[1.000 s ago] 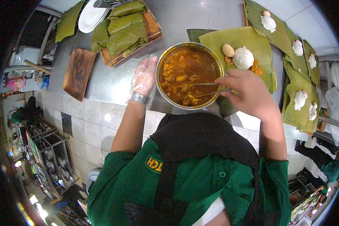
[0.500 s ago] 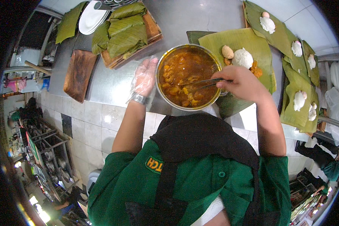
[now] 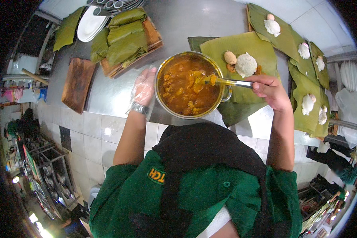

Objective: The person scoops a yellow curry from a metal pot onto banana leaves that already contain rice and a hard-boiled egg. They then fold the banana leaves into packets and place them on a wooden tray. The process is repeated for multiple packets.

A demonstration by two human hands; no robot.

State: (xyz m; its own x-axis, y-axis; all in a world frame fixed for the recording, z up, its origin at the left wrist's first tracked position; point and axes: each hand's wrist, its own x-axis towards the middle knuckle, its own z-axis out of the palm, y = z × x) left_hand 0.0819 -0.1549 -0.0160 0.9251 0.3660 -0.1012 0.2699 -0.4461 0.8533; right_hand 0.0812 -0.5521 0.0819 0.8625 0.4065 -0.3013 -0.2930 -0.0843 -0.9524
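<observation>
A round metal pot (image 3: 157,85) of orange-brown stew (image 3: 176,97) stands close in front of me at the table's edge. Pinched in my right hand (image 3: 270,92) are metal tongs (image 3: 238,83), reaching in over the pot's right rim with yellowish stew pieces at their tips. My left hand (image 3: 143,88), in a clear plastic glove, rests along the left side of the pot with its fingers stretched out; whether it touches the pot I cannot tell. Just right of the pot, a banana leaf (image 3: 261,49) carries a rice mound (image 3: 246,65), an egg (image 3: 230,58) and small orange-brown pieces, partly hidden.
Folded leaf packets (image 3: 127,44) lie on a wooden board (image 3: 154,37) at the far left, beside white plates (image 3: 89,27). A brown wooden tray (image 3: 78,85) lies nearer. More leaves on the right hold rice mounds (image 3: 272,27) with eggs. The metal table (image 3: 178,20) runs behind the pot.
My right hand has drawn back to the right, and the tongs have risen from the stew with pieces at their tips. The whole view has shifted slightly. My left hand stays beside the pot.
</observation>
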